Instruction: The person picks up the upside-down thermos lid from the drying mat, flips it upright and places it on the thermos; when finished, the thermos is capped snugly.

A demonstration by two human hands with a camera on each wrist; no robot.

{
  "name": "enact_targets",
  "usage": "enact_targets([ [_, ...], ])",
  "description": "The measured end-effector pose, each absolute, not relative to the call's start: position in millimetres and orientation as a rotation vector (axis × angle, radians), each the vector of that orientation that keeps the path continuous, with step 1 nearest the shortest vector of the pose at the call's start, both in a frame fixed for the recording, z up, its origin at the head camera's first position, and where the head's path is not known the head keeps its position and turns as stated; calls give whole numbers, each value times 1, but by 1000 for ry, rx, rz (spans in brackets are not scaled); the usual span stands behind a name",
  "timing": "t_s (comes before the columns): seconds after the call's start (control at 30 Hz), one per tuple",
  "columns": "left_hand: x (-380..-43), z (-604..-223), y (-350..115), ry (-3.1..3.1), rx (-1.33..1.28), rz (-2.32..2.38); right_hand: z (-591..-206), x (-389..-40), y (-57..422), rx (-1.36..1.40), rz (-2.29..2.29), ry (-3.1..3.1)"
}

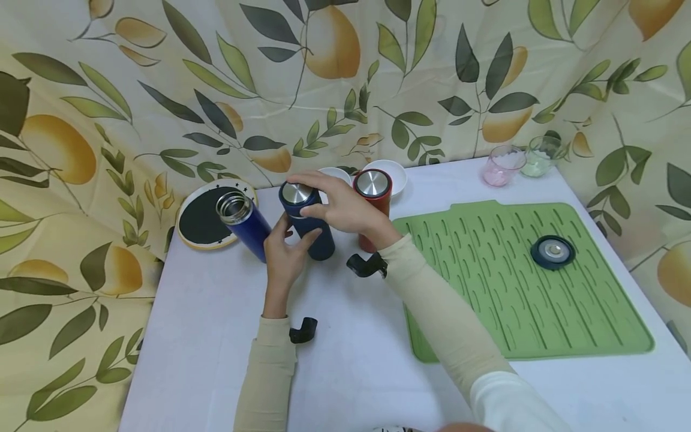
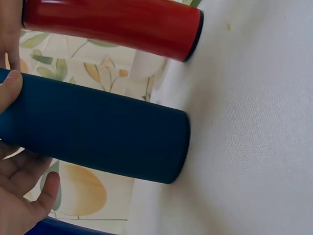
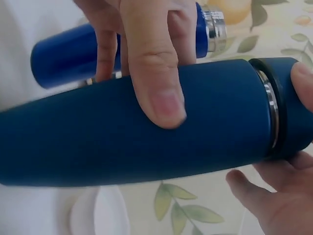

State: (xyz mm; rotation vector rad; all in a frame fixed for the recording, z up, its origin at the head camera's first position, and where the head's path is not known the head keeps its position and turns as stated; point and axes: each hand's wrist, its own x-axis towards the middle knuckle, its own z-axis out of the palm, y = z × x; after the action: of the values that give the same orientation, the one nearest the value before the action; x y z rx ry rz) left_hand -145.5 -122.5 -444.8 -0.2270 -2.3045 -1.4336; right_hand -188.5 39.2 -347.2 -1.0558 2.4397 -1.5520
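Observation:
A dark blue thermos flask [image 1: 321, 243] stands upright on the white table. My left hand [image 1: 285, 258] grips its body, the thumb across the side in the right wrist view. My right hand [image 1: 345, 207] holds the flask's steel-topped lid [image 1: 297, 193] from above. In the right wrist view a shiny metal neck ring [image 3: 270, 105] shows between lid and body. Just left stands a brighter blue flask [image 1: 249, 231] with its steel mouth uncovered. A red flask [image 1: 372, 185], lid on, stands to the right, partly behind my right hand and wrist.
A green ribbed mat [image 1: 486, 282] lies on the right, bearing a dark blue lid [image 1: 553, 252]. Pink [image 1: 502, 168] and green glass cups [image 1: 537, 159] stand at the back right. White bowls [image 1: 396, 174] sit behind the red flask; a round black board [image 1: 202, 219] is at back left.

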Motion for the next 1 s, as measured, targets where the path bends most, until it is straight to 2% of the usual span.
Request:
enact_targets([
  [0.17,-145,-445,-124,-2302,-228,-1432,-353,-184,35,-999,-1671,2415],
  [0.4,-147,-445,-122,-2322,-252,-1404,-358,-172,22,-876,-1678,2737],
  [1.0,-146,-445,-123,-2316,-238,-1416,-365,-175,26,-1047,-1684,2684],
])
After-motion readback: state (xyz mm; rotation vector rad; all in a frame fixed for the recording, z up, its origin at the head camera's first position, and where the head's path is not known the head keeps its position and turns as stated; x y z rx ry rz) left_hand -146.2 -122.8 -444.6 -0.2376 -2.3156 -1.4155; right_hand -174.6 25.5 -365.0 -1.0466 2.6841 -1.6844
